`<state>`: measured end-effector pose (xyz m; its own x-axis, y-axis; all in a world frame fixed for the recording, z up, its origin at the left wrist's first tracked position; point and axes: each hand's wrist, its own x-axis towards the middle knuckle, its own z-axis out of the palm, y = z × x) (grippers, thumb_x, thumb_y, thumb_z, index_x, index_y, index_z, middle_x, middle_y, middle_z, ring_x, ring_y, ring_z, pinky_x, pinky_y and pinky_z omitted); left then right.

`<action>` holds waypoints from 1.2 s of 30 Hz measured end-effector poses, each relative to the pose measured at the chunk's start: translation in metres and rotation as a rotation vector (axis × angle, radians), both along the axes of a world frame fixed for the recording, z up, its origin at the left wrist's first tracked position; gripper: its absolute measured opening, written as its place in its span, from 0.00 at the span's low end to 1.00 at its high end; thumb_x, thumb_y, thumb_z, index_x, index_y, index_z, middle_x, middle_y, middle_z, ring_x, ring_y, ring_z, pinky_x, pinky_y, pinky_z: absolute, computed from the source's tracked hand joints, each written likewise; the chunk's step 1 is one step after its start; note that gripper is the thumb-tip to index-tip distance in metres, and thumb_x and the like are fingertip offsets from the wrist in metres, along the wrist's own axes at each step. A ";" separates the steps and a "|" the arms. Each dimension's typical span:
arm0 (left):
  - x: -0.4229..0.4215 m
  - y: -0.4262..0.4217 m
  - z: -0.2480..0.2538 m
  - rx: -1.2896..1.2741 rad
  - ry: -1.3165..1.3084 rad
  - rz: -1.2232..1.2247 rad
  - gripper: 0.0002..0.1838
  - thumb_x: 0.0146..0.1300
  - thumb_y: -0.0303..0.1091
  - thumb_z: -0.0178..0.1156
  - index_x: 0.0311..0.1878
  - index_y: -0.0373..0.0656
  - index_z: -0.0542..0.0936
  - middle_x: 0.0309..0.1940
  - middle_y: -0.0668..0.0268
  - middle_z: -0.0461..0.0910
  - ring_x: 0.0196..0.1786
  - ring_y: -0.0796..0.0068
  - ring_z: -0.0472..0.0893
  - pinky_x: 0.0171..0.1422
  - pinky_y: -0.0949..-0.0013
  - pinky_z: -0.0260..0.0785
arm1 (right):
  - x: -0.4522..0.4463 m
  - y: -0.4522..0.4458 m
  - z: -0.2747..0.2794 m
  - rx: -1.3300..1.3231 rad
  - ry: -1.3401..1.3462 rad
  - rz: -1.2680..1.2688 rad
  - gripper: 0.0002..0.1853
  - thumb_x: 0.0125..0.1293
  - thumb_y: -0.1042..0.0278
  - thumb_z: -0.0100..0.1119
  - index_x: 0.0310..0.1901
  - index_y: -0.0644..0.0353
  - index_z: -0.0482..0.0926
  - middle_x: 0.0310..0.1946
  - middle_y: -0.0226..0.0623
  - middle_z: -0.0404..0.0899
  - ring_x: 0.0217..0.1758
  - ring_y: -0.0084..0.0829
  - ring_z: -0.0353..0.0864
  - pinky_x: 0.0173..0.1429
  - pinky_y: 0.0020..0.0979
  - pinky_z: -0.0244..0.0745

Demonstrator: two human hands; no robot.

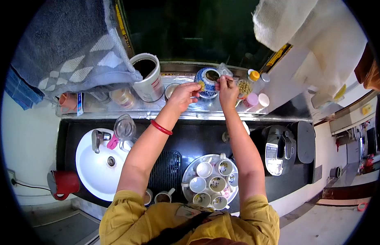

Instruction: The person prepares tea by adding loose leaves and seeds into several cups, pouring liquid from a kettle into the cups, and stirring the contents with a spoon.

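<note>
A round blue-and-white jar (207,92) stands on the ledge below the window, its mouth showing something dark inside. My left hand (185,94) is at the jar's left side, thumb and fingers pinched by a small yellow patch; whether this is a held piece or the jar's decoration I cannot tell. My right hand (228,92) reaches the right edge of the jar's mouth with its fingers closed together. What lies between those fingers is too small to make out. Right behind the right hand are a clear plastic bag (225,70) and a container of greenish round bits (244,87).
A large white tub (150,83) and several lidded jars line the ledge. Below are a sink (86,163), a glass pitcher (124,128), a black drain mat (167,163), a round tray (187,171) of several cups, and a black appliance (280,147). Towels (75,45) hang at left.
</note>
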<state>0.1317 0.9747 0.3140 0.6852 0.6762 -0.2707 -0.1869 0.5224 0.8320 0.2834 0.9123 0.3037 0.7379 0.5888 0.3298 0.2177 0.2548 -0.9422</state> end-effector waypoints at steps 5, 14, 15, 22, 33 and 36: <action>-0.029 -0.040 -0.028 -0.008 -0.049 -0.182 0.06 0.59 0.34 0.58 0.35 0.43 0.75 0.28 0.70 0.76 0.29 0.80 0.74 0.33 0.76 0.66 | 0.019 0.006 -0.020 -0.053 -0.228 0.011 0.10 0.63 0.67 0.53 0.33 0.66 0.77 0.18 0.36 0.78 0.21 0.22 0.75 0.23 0.24 0.65; -0.069 -0.148 -0.110 -0.225 0.210 -0.346 0.05 0.57 0.30 0.58 0.36 0.41 0.77 0.27 0.68 0.78 0.25 0.81 0.75 0.30 0.78 0.68 | 0.012 0.007 -0.008 0.014 -0.031 0.082 0.10 0.59 0.67 0.57 0.35 0.66 0.77 0.23 0.38 0.79 0.24 0.23 0.79 0.30 0.24 0.74; -0.072 -0.155 -0.117 -0.289 0.197 -0.343 0.04 0.57 0.29 0.58 0.35 0.41 0.77 0.26 0.68 0.78 0.25 0.80 0.75 0.30 0.77 0.68 | 0.015 0.008 -0.011 -0.046 -0.073 0.098 0.12 0.56 0.67 0.59 0.38 0.67 0.77 0.25 0.40 0.80 0.27 0.25 0.80 0.32 0.26 0.75; -0.092 -0.180 -0.130 -0.488 0.083 -0.266 0.07 0.60 0.29 0.55 0.40 0.40 0.74 0.31 0.64 0.78 0.28 0.77 0.77 0.34 0.74 0.70 | 0.012 -0.019 0.005 -0.492 -0.601 0.024 0.32 0.49 0.69 0.65 0.56 0.72 0.66 0.32 0.36 0.79 0.36 0.22 0.78 0.40 0.24 0.73; -0.111 -0.195 -0.132 -0.570 0.005 -0.345 0.07 0.59 0.29 0.55 0.40 0.40 0.75 0.32 0.61 0.79 0.28 0.75 0.78 0.34 0.71 0.71 | -0.079 -0.224 -0.068 -0.693 -0.226 0.874 0.16 0.57 0.79 0.56 0.48 0.59 0.77 0.36 0.31 0.78 0.39 0.22 0.75 0.46 0.22 0.71; -0.110 -0.204 -0.130 -0.539 0.090 -0.409 0.07 0.57 0.29 0.58 0.39 0.40 0.76 0.30 0.63 0.79 0.28 0.76 0.77 0.31 0.74 0.70 | -0.094 -0.245 -0.074 -0.689 -0.013 0.842 0.14 0.56 0.78 0.57 0.46 0.61 0.77 0.36 0.33 0.78 0.41 0.23 0.77 0.47 0.24 0.72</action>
<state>0.0220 0.7705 0.1840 0.8159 0.1227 -0.5650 0.1711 0.8822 0.4387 0.1896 0.6671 0.2293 0.0099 0.9655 -0.2604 0.2316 -0.2555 -0.9386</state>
